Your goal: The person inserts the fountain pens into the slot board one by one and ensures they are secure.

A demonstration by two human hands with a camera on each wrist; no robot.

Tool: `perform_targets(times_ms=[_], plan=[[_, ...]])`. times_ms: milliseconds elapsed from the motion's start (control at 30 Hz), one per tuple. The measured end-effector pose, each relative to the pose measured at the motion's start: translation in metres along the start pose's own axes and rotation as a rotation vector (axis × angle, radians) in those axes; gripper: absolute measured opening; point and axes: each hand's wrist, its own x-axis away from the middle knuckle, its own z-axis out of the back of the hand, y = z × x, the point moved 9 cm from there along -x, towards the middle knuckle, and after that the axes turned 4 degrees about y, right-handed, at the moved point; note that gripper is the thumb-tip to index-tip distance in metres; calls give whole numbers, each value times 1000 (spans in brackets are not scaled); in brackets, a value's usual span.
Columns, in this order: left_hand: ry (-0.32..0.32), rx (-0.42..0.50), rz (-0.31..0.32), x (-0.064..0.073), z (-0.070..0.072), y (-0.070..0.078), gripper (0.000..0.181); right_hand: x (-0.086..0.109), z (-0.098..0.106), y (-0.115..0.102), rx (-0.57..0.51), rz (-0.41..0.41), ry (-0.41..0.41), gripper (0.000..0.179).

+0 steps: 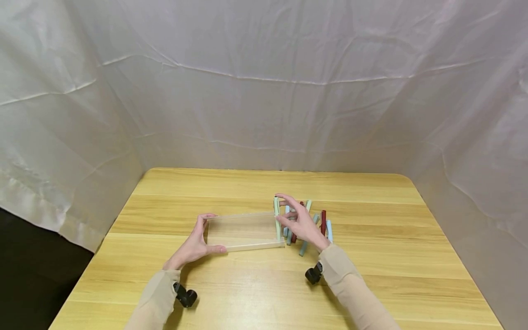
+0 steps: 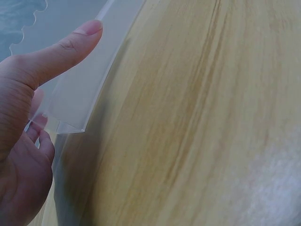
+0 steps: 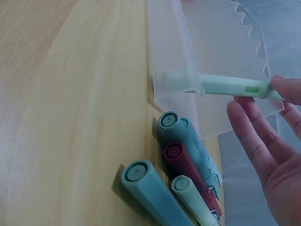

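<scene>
My left hand [image 1: 193, 246] grips the left end of a clear plastic pen holder [image 1: 255, 246], its thumb along the front wall and its fingers at the back corner. Scalloped notches line the holder's upper edge [image 3: 257, 47] in the right wrist view. At the holder's right end, my right hand [image 1: 303, 225] pinches a light green pen [image 3: 225, 85] near its upper end between thumb and fingers. The pen lies across the holder, its lower end behind the translucent front wall. In the left wrist view, the left thumb [image 2: 70, 49] presses flat on the plastic.
Several pens lie loosely under and beside the right hand, among them a dark red pen [image 1: 323, 222], a light blue pen [image 1: 329, 230] and a teal pen [image 3: 153, 195]. Pale cloth [image 1: 264, 114] hangs round the wooden table [image 1: 255, 293].
</scene>
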Motion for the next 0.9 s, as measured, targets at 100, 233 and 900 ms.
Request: perform_targets(times_ms=[100,233,900], plan=[[1,1,2,0,0,0,101,0,0,0,4,6,3,59],[-1,6,2,0,0,0,101,-1,1,1,7,10,5,60],[1,-2,-8,0,0,0,100,7,8,2,-63,26,68,61]])
